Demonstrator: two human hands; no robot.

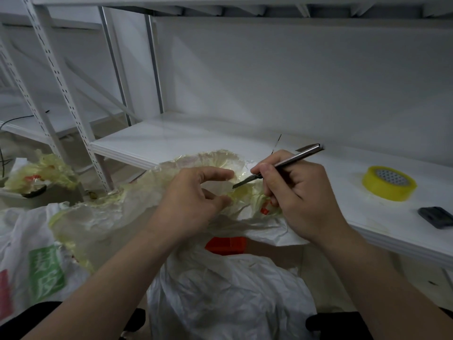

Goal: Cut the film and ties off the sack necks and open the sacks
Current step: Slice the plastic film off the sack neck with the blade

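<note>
A white sack stands in front of me, its neck wrapped in yellowish clear film. My left hand pinches the film at the neck between thumb and fingers. My right hand grips a slim metal craft knife like a pen, its blade tip touching the film just right of my left fingertips. A red band shows on the sack below the neck, and a small red bit sits under my right hand.
A yellow tape roll and a dark small object lie on the white shelf to the right. Another printed sack sits at the left. A heap of cut film lies beyond it beside the rack upright.
</note>
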